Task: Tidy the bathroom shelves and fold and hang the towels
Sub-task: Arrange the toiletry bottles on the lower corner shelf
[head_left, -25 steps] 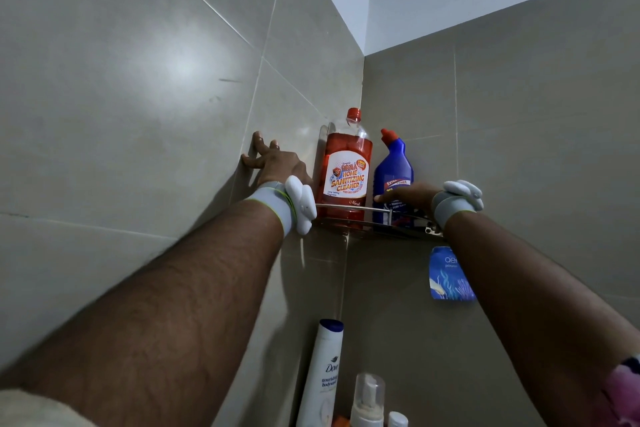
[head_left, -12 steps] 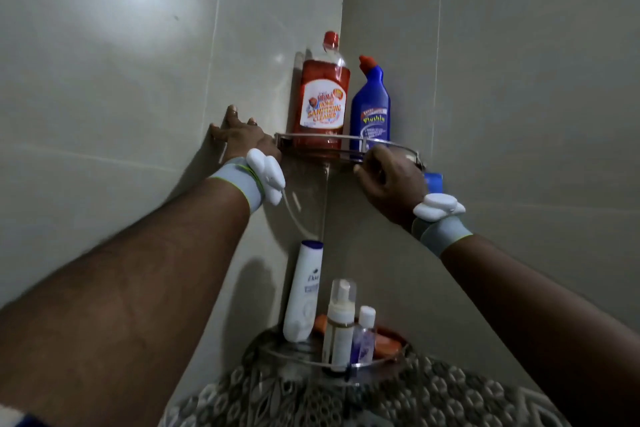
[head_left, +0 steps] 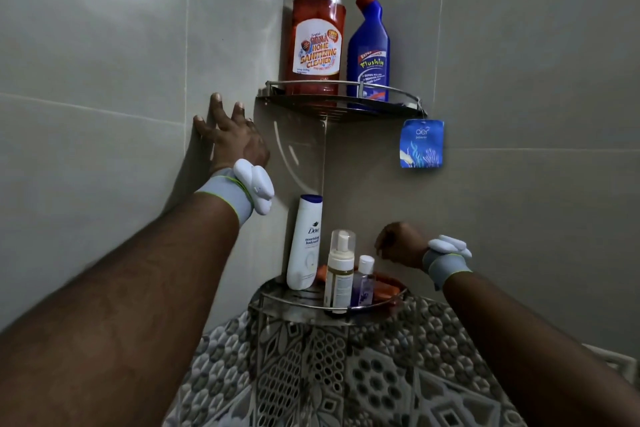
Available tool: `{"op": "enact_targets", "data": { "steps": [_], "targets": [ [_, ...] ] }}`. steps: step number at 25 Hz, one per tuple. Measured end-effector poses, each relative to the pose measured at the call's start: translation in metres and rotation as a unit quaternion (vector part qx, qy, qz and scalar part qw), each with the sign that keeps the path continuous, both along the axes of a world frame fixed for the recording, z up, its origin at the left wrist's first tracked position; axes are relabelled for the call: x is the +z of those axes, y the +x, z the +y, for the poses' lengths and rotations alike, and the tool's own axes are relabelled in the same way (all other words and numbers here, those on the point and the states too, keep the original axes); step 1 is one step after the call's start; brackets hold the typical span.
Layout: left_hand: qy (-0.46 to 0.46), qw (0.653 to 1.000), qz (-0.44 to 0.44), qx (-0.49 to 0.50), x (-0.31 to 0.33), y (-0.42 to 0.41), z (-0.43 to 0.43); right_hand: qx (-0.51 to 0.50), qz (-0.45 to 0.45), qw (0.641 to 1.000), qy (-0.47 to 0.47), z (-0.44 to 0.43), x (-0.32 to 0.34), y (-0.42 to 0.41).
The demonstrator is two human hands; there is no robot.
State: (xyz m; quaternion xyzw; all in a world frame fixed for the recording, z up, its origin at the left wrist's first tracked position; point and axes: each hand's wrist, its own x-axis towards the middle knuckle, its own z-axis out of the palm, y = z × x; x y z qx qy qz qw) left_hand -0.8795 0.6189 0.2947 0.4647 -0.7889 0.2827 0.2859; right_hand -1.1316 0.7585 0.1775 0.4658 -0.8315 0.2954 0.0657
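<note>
Against the tiled wall [head_left: 104,80] the left hand [head_left: 232,139] presses spread, while the right hand [head_left: 398,246] (curled, grip hidden) hangs beside the lower shelf [head_left: 294,303], where a brush could topple the pump bottle [head_left: 339,274].

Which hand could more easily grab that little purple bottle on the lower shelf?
Probably the right. The right hand hovers beside the lower shelf, close to the purple bottle; the left hand is higher up, spread on the wall.
</note>
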Motion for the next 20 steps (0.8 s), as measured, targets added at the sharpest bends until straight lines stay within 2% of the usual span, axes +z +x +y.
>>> {"op": "enact_targets", "data": {
  "steps": [5, 11, 20],
  "targets": [
    [-0.019, 0.999, -0.03, 0.02, 0.002, -0.002, 0.003, 0.037, -0.02, 0.997, 0.061, -0.014, -0.032, -0.01],
    [-0.025, 0.999, -0.038, 0.028, 0.002, -0.003, -0.001, 0.004, -0.022, 0.994, 0.106, -0.032, -0.042, -0.013],
    [0.002, 1.0, -0.016, 0.015, 0.004, -0.007, -0.011, 0.038, 0.046, 0.992, 0.111, -0.049, -0.039, -0.028]
  ]
}}
